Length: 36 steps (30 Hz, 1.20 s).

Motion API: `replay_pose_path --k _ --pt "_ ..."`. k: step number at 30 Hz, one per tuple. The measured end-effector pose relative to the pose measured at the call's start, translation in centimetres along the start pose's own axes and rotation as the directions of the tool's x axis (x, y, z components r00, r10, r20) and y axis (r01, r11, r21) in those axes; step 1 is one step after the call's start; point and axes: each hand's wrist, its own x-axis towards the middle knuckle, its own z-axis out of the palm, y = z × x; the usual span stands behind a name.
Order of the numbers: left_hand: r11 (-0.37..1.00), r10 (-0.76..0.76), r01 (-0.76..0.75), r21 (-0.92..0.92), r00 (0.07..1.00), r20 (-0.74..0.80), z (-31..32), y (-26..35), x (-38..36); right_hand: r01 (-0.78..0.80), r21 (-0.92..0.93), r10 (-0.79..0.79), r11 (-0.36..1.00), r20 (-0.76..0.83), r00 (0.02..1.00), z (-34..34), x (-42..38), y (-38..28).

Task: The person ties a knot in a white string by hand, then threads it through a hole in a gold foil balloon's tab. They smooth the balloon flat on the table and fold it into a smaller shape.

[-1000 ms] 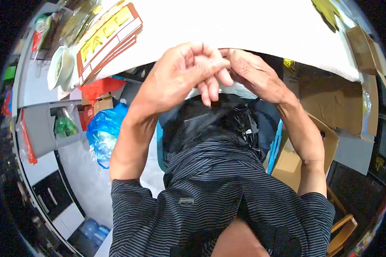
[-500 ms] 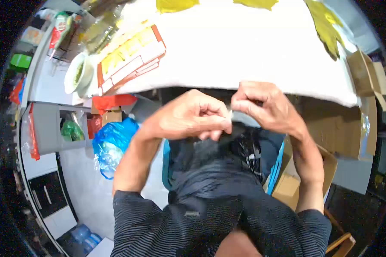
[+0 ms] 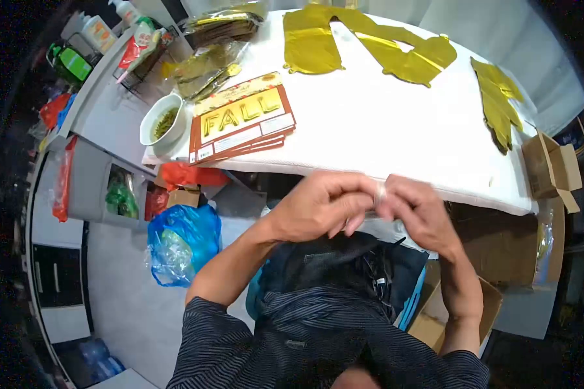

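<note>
Just off the front edge of the white-covered table (image 3: pixel 396 129), my left hand (image 3: pixel 324 207) and my right hand (image 3: pixel 419 211) meet in front of my body. Both are closed with fingertips pinched together. A small pale, whitish thing (image 3: pixel 379 191) shows between them, too blurred to name. On the table beyond lie flat gold foil balloons (image 3: pixel 311 42), one of them with a folded shape (image 3: pixel 422 55), plus another gold foil piece (image 3: pixel 498 97) at the right. A stack of printed cards reading FALL (image 3: pixel 243 117) lies to the left.
A white bowl with green bits (image 3: pixel 148 126) stands beside the cards. Clear plastic packets (image 3: pixel 211 68) lie behind it. A blue plastic bag (image 3: pixel 201 236) rests on the floor at left. Cardboard boxes (image 3: pixel 551 165) are at the right, and one open box (image 3: pixel 493 305) is beside my right arm.
The view has tilted up, showing more of the table and the foil balloons. Both hands remain together around the small pale thing, with their fingers shifted slightly.
</note>
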Motion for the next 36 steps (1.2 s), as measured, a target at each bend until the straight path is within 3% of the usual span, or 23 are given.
replay_pose_path --k 2,3,4,6,8,9,10,12,14,15,16,18,19,20,22,23,24,26,29,30,32,34,36 --pt "0.989 0.142 -0.15 0.019 0.885 -0.444 0.5 0.4 0.5 0.007 -0.041 -0.004 0.999 0.075 0.997 1.4 -0.6 -0.5" --pt "0.939 0.273 -0.128 0.318 0.842 -0.466 0.3 0.5 0.7 0.053 -0.061 -0.05 0.997 0.055 0.997 1.6 -0.8 -0.7" --pt "0.938 0.278 -0.131 0.322 0.838 -0.469 -0.1 -0.4 0.9 0.099 -0.081 -0.097 0.992 0.037 0.995 1.8 -0.8 -0.8" --pt "0.538 0.519 -0.214 0.815 0.846 -0.12 -0.5 -1.9 1.3 0.016 0.006 -0.016 1.0 -0.033 0.999 0.3 -0.8 -1.5" --pt "0.567 0.442 -0.254 0.783 0.897 -0.03 0.2 -1.3 0.9 -0.066 0.143 0.087 0.987 -0.142 0.986 -0.9 -0.5 -1.4" --pt "0.872 0.237 -0.163 0.461 0.966 -0.107 0.8 0.5 0.5 -0.109 0.169 0.132 0.98 -0.129 0.983 -1.1 -0.2 -0.9" --pt "0.998 0.004 0.0 0.056 0.996 -0.084 1.2 1.4 0.2 -0.154 0.194 0.178 0.969 -0.115 0.977 -1.1 -0.1 -0.3" --pt "0.982 0.138 -0.167 -0.085 0.951 -0.275 1.0 0.8 0.2 -0.117 0.046 0.117 0.992 -0.008 0.993 0.6 -0.6 0.2" --pt "0.88 0.356 -0.184 0.437 0.865 -0.354 0.1 1.2 1.1 0.044 0.018 -0.046 0.999 0.124 0.991 1.4 -0.8 -0.5" --pt "0.686 0.498 -0.201 0.699 0.831 -0.25 -0.8 0.0 1.5 0.044 0.03 -0.045 0.999 0.052 0.998 0.7 -0.9 -1.1" --pt "0.686 0.495 -0.204 0.698 0.834 -0.244 -0.9 0.2 1.3 0.043 0.044 -0.042 0.998 -0.019 0.999 -0.1 -1.1 -1.5" --pt "0.93 -0.053 0.045 0.365 0.999 0.012 -0.7 1.1 0.7 -0.087 0.196 0.122 0.977 -0.173 0.977 -2.0 -0.6 -2.1" --pt "0.993 -0.067 0.059 0.103 0.995 0.075 -0.3 1.5 0.3 -0.119 0.175 0.148 0.977 -0.159 0.976 -2.5 -0.4 -1.4" --pt "0.993 -0.068 0.059 0.105 0.994 0.084 0.2 1.6 0.2 -0.121 0.175 0.15 0.977 -0.167 0.974 -1.8 -0.5 -0.6" --pt "0.989 0.116 -0.138 -0.058 0.954 -0.277 0.8 1.5 0.3 0.146 -0.045 -0.142 0.988 0.09 0.986 0.2 -0.2 -0.2" --pt "0.954 0.245 -0.17 0.246 0.917 -0.315 0.2 1.4 0.9 -0.026 0.046 0.016 0.999 0.205 0.979 0.5 -0.7 -0.9" --pt "0.848 0.351 -0.157 0.507 0.882 -0.315 -0.2 1.1 1.2 0.042 0.034 -0.047 0.999 0.184 0.982 0.4 -0.9 -1.7" --pt "0.817 0.224 -0.129 0.562 0.969 -0.103 -1.4 0.0 0.9 -0.053 0.21 0.063 0.976 -0.039 0.997 -1.1 -1.4 -2.4" --pt "0.997 -0.011 0.013 -0.07 0.999 0.033 0.6 2.2 -0.3 -0.09 0.114 0.101 0.989 -0.092 0.991 -2.5 -0.6 -1.5" --pt "0.997 -0.013 0.015 -0.071 0.999 0.04 0.8 2.3 0.1 -0.088 0.043 0.089 0.995 -0.026 0.996 -1.9 -0.4 -1.0" --pt "0.969 0.244 -0.239 0.057 0.908 -0.34 1.2 2.2 1.1 0.051 0.058 -0.06 0.997 0.163 0.985 0.6 -0.7 -0.3" --pt "0.814 0.332 -0.122 0.568 0.899 -0.284 -0.4 1.2 1.5 0.055 0.017 -0.056 0.998 0.104 0.993 0.1 -1.1 -1.9" --pt "0.938 0.071 -0.025 0.347 0.99 -0.123 -0.2 1.0 0.8 -0.105 0.187 0.119 0.977 -0.068 0.991 -2.2 -1.3 -3.0"
